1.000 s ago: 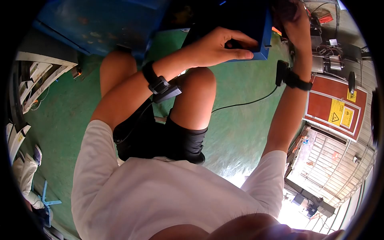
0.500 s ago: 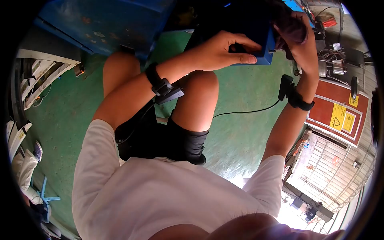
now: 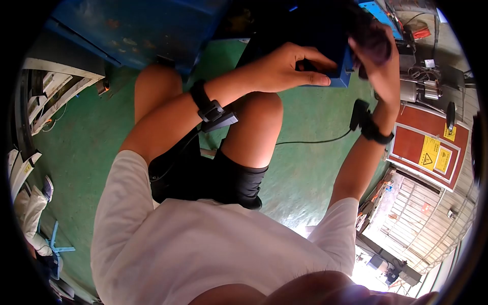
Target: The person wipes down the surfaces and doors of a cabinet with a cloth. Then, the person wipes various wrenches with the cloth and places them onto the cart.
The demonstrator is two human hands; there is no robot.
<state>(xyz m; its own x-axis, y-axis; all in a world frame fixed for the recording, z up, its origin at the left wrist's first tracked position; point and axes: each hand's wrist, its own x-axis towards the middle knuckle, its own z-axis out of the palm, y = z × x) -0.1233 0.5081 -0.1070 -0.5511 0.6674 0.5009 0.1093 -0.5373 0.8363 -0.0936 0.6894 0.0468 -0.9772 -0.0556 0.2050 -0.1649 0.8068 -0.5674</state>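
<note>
My left hand (image 3: 305, 66) grips the near edge of a dark blue metal box (image 3: 341, 76), its thumb along the near side and its fingers curled over the top. Beside the box's right end, my right hand (image 3: 381, 63) is closed on a dark purplish cloth (image 3: 373, 40). Motion smears those fingers somewhat. A small pin or knob (image 3: 349, 70) sticks out from the box's right end. Deep shadow hides most of the box and its far side. Each wrist wears a black strap with a small device.
A large blue cabinet (image 3: 132, 30) stands at the upper left, close to my knees. A black cable (image 3: 315, 142) runs to the right wrist device. At the right is a reddish-brown panel (image 3: 406, 142) with yellow warning labels. White-edged racks (image 3: 56, 86) line the left.
My right hand and the cloth have shifted slightly, with the wrist lower and a little to the left. My left hand keeps its hold on the box. The whole view has shifted slightly.
</note>
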